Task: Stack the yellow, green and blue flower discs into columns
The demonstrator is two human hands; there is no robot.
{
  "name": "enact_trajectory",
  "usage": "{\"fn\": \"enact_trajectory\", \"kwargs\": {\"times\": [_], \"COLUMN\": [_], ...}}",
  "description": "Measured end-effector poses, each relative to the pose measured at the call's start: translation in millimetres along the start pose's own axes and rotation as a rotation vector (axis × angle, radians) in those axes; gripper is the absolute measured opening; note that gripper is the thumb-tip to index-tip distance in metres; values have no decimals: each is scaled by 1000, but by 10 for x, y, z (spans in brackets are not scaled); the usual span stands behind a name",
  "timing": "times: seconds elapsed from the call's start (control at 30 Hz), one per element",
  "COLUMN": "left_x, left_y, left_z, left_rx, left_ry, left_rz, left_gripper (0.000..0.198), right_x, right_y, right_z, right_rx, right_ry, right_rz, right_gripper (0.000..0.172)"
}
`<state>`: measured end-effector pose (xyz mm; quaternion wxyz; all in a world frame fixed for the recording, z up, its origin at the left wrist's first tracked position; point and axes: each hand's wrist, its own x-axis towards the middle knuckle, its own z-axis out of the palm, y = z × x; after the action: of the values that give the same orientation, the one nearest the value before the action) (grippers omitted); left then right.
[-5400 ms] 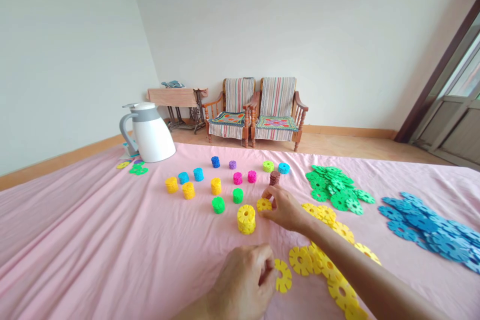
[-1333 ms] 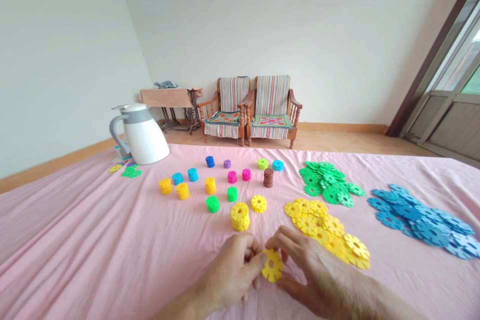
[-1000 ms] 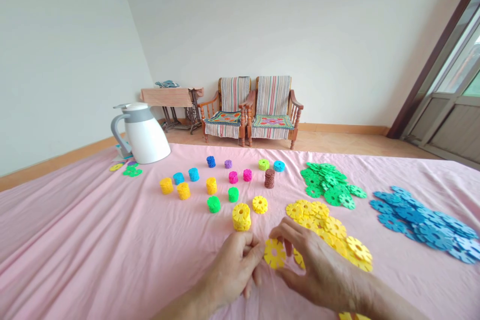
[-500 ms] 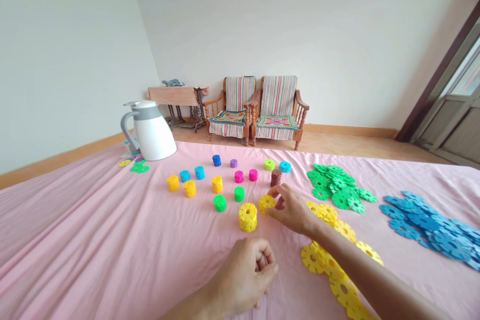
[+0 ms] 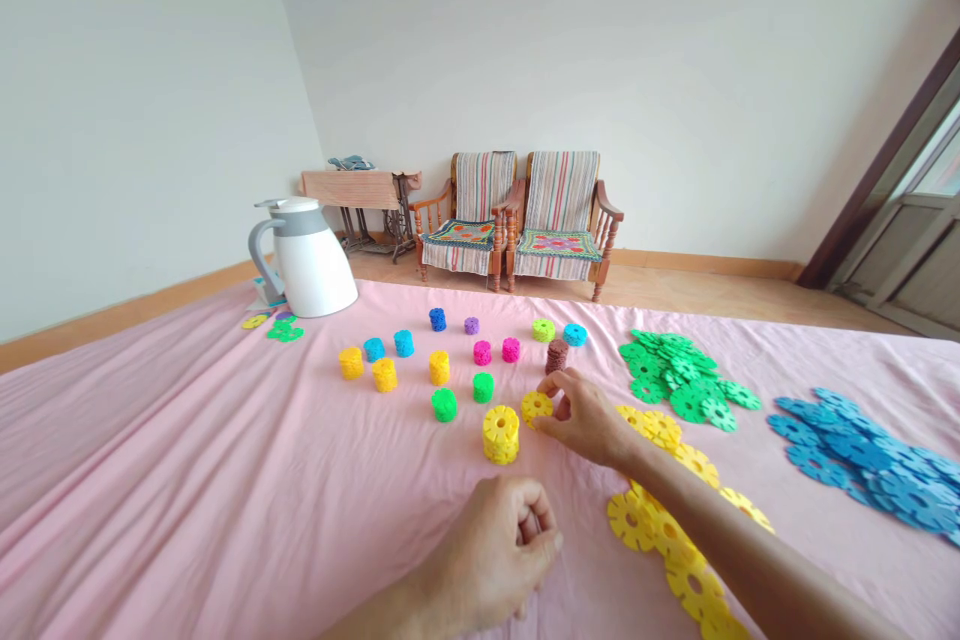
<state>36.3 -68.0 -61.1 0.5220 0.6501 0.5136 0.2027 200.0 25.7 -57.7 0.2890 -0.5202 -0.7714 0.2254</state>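
My right hand [image 5: 586, 417] is in the middle of the frame. Its thumb and fingertips pinch the rim of a low yellow stack [image 5: 535, 407] of notched discs, which sits on the pink cloth [image 5: 225, 490]. Just to the lower left of it stands a taller yellow stack [image 5: 501, 435], close to it but not touching. My left hand [image 5: 501, 552] is at the bottom centre, curled into a loose fist with the fingers pressed together; I cannot tell if something is inside.

Under my right forearm, toward the lower right, lies a loose yellow pile [image 5: 679, 540] of flat discs. A green pile [image 5: 681, 378] is right of centre, and a blue pile [image 5: 870, 465] is at the right edge. Just above my right fingers stands a brown stack [image 5: 556, 356]. Left of it, small stacks in yellow, blue, pink, purple and green are spread over the cloth. A white jug [image 5: 309, 260] stands at the upper left of the cloth, and 2 wooden chairs [image 5: 517, 220] are against the far wall.
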Motion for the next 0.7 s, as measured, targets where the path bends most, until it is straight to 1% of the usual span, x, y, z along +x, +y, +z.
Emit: {"fn": "enact_trajectory", "kwargs": {"times": [0.2,0.27,0.33,0.43,0.6,0.7], "left_x": [16,17,13,0,-13,-9], "left_y": [-31,-36,-36,-17,27,40], "left_z": [4,2,-3,-11,-5,12], "left_rx": [-1,-2,4,39,100,113], "left_ry": [-2,-4,-9,-11,15,51], "left_rz": [-2,-1,2,24,87,91], "left_gripper": [7,7,8,9,6,5], "right_x": [5,-24,-99,-316,-781,-950], "right_y": [-9,0,35,148,404,533], "right_z": [-4,-48,-119,-252,-467,-558], "right_rx": [8,19,11,-34,-141,-183], "right_ry": [15,46,98,168,279,347], "right_rz": [-23,-35,-41,-28,16,31], "right_gripper": [23,23,20,16,32,37]}}
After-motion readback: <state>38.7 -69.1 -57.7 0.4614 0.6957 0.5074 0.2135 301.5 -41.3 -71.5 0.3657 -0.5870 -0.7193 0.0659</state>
